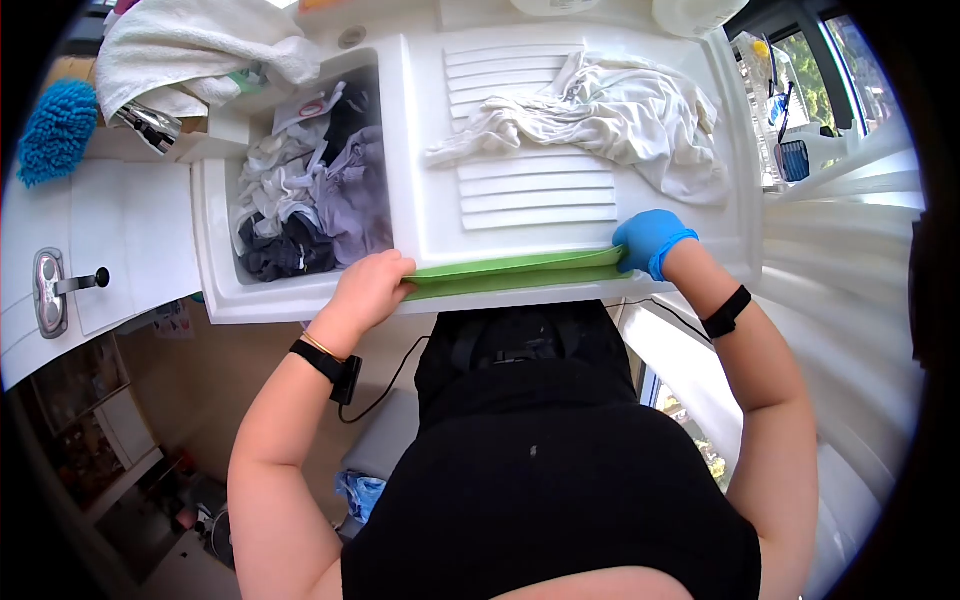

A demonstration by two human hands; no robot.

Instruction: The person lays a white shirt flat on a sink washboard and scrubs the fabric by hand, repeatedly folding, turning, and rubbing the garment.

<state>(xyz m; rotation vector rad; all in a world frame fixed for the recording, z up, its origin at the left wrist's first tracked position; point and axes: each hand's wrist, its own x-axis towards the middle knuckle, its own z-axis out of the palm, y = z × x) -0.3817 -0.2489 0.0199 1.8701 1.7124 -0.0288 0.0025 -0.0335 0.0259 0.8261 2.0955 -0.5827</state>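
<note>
A long green strip, which looks like folded cloth or a flexible sheet, stretches along the front edge of the white laundry sink. Its left end is pinched by my bare left hand, fingers closed. At the other end my right hand, in a blue glove, has its fingers curled around the strip; its fingertips are partly hidden. Beyond the strip, a crumpled white garment lies on the ribbed drainboard, touched by neither hand.
The basin at left holds a heap of grey, white and dark laundry. A white towel covers the tap, beside a blue shaggy mitt. White curtains hang at right. A cable dangles under the sink.
</note>
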